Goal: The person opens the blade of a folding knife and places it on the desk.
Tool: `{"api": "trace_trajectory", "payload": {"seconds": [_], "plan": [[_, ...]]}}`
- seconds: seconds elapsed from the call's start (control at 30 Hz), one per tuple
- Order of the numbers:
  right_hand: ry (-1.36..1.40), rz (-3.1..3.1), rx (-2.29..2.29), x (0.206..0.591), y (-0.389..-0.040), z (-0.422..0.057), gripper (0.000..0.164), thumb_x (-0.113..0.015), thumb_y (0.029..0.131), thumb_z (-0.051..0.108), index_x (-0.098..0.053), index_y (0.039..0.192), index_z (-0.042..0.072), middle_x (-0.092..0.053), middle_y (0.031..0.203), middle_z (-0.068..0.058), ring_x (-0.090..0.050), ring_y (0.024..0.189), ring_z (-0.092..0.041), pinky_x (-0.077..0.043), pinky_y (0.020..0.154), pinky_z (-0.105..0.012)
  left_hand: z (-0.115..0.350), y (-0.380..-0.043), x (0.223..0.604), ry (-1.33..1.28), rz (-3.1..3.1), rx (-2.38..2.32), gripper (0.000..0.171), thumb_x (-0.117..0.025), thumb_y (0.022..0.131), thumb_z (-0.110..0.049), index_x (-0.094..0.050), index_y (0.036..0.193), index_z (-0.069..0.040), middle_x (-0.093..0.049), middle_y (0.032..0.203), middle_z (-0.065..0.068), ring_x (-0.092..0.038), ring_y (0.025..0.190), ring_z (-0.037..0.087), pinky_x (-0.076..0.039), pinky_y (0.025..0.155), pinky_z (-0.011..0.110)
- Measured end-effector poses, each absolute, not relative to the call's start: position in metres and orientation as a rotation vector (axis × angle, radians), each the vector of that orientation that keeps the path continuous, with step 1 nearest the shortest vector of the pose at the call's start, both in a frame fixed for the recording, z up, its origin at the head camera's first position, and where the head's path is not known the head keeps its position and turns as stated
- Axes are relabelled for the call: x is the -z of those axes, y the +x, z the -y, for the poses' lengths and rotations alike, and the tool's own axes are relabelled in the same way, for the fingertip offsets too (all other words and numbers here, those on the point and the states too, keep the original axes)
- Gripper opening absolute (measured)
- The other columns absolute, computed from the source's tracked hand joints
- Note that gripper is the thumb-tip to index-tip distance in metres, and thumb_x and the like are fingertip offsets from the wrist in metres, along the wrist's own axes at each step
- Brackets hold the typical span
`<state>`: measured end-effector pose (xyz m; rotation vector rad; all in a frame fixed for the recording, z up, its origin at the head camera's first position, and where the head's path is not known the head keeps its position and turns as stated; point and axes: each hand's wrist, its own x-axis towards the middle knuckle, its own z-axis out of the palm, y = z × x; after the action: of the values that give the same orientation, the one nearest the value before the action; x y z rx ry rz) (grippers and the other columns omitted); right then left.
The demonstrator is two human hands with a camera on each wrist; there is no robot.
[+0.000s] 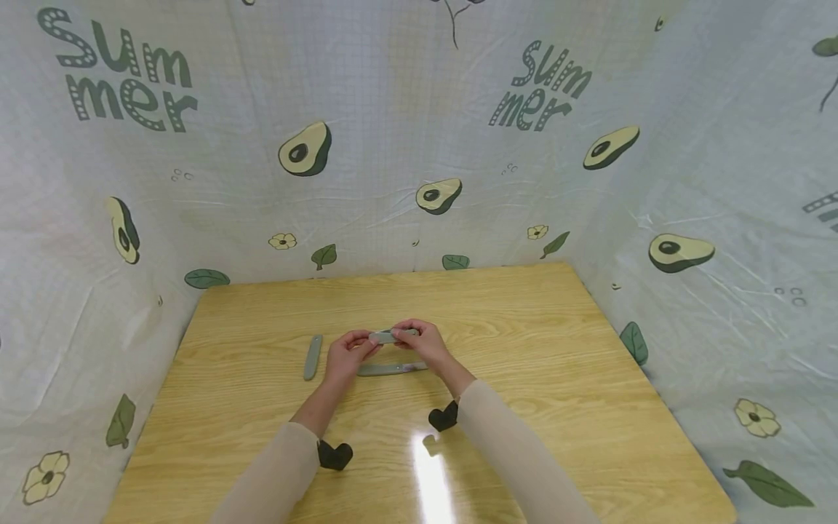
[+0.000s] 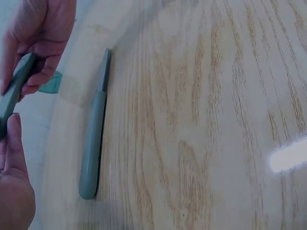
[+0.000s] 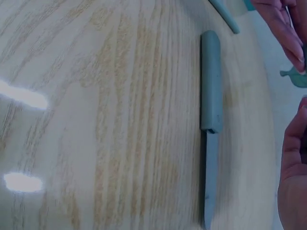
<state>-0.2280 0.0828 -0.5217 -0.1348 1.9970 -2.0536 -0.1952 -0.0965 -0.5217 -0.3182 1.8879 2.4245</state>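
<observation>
Both hands hold a grey-green folding knife [image 1: 383, 338] lifted over the wooden table, one hand at each end. My left hand [image 1: 347, 354] pinches its left end between thumb and fingers, and my right hand [image 1: 424, 345] grips the right end, partly hiding it. In the left wrist view the held folding knife [image 2: 18, 84] slants between the left hand [image 2: 14, 191] and the right hand [image 2: 41, 38]. Just below them lies an unfolded knife [image 3: 211, 86], its handle to the left and its blade [image 3: 210, 177] pointing right.
A closed grey-green folding knife [image 1: 313, 357] lies left of the left hand. The wooden table [image 1: 556, 407] meets a printed cloth [image 1: 373, 87] at the back and sides. Dark heart-shaped pieces [image 1: 336, 456] hang at both cuffs. A light reflection shines near the front.
</observation>
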Motion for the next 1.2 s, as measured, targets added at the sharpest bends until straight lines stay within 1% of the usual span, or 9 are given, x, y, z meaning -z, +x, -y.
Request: {"api": "trace_trajectory", "payload": {"seconds": [0.13, 0.3, 0.4, 0.5, 0.57, 0.6, 0.73, 1.0, 1.2], "plan": [[-0.153, -2.03, 1.969, 0.521, -0.229, -0.082, 0.019, -0.063, 0.094, 0.01, -0.066, 0.105, -0.004, -0.067, 0.097, -0.006, -0.068, 0.079, -0.009, -0.054, 0.094, -0.053, 0.1, -0.195, 0.52, -0.26, -1.9, -2.328, 0.025, -0.061, 0.091, 0.005, -0.055, 0.113, 0.014, -0.063, 0.084, 0.003, -0.07, 0.077, 0.01, -0.06, 0.08, 0.025], [-0.117, -2.062, 1.894, 0.518, -0.228, -0.082, 0.015, -0.066, 0.092, 0.014, -0.07, 0.098, 0.0, -0.068, 0.086, 0.003, -0.067, 0.075, -0.009, -0.054, 0.092, -0.053, 0.105, -0.196, 0.518, -0.219, -1.922, -2.228, 0.026, -0.06, 0.092, 0.003, -0.056, 0.115, 0.013, -0.063, 0.086, 0.004, -0.07, 0.079, 0.01, -0.058, 0.088, 0.032], [-0.112, -2.072, 1.869, 0.504, -0.221, -0.082, 0.018, -0.066, 0.092, 0.015, -0.07, 0.099, -0.001, -0.068, 0.086, 0.005, -0.067, 0.085, -0.021, -0.053, 0.094, -0.053, 0.106, -0.197, 0.519, -0.223, -1.922, -2.211, 0.026, -0.061, 0.092, 0.002, -0.056, 0.115, 0.013, -0.064, 0.087, 0.004, -0.07, 0.081, 0.011, -0.056, 0.093, 0.037], [-0.071, -2.061, 1.875, 0.501, -0.22, -0.082, 0.021, -0.065, 0.093, 0.015, -0.07, 0.1, -0.004, -0.069, 0.088, 0.005, -0.063, 0.09, -0.026, -0.052, 0.095, -0.052, 0.106, -0.196, 0.518, -0.231, -1.913, -2.217, 0.026, -0.061, 0.092, 0.002, -0.057, 0.115, 0.013, -0.064, 0.087, 0.005, -0.071, 0.081, 0.012, -0.052, 0.099, 0.045], [-0.02, -2.055, 1.905, 0.507, -0.222, -0.08, 0.022, -0.065, 0.093, 0.017, -0.07, 0.102, -0.003, -0.068, 0.09, 0.006, -0.062, 0.087, -0.023, -0.054, 0.092, -0.047, 0.106, -0.195, 0.517, -0.234, -1.913, -2.216, 0.025, -0.061, 0.092, 0.001, -0.057, 0.114, 0.013, -0.064, 0.087, 0.005, -0.071, 0.081, 0.014, -0.049, 0.102, 0.049], [0.011, -2.048, 1.928, 0.512, -0.224, -0.079, 0.023, -0.066, 0.092, 0.018, -0.07, 0.102, -0.002, -0.067, 0.09, 0.007, -0.061, 0.083, -0.015, -0.055, 0.089, -0.044, 0.106, -0.195, 0.516, -0.232, -1.913, -2.212, 0.025, -0.061, 0.092, 0.001, -0.058, 0.114, 0.012, -0.064, 0.087, 0.005, -0.071, 0.082, 0.015, -0.048, 0.103, 0.05], [0.079, -2.055, 1.994, 0.518, -0.226, -0.076, 0.023, -0.069, 0.091, 0.023, -0.072, 0.101, 0.003, -0.066, 0.089, 0.01, -0.055, 0.075, -0.005, -0.054, 0.079, -0.032, 0.107, -0.195, 0.516, -0.224, -1.926, -2.19, 0.025, -0.062, 0.092, -0.001, -0.058, 0.114, 0.011, -0.064, 0.086, 0.004, -0.072, 0.088, 0.02, -0.049, 0.102, 0.049], [-0.215, -2.28, 1.678, 0.507, -0.229, -0.084, 0.026, -0.07, 0.088, 0.034, -0.075, 0.1, 0.011, -0.073, 0.1, -0.001, -0.06, 0.084, -0.008, -0.05, 0.076, -0.024, 0.114, -0.194, 0.522, -0.102, -1.946, -2.095, 0.022, -0.063, 0.091, -0.001, -0.059, 0.11, 0.011, -0.067, 0.085, 0.003, -0.07, 0.097, 0.034, -0.049, 0.101, 0.053], [-0.454, -2.294, 1.459, 0.498, -0.233, -0.082, 0.02, -0.066, 0.092, 0.027, -0.075, 0.096, 0.009, -0.074, 0.1, -0.005, -0.061, 0.08, -0.007, -0.051, 0.071, -0.022, 0.115, -0.191, 0.519, 0.056, -1.921, -2.019, 0.026, -0.062, 0.093, -0.003, -0.059, 0.113, 0.013, -0.071, 0.092, 0.003, -0.073, 0.089, 0.018, -0.045, 0.103, 0.056]]}}
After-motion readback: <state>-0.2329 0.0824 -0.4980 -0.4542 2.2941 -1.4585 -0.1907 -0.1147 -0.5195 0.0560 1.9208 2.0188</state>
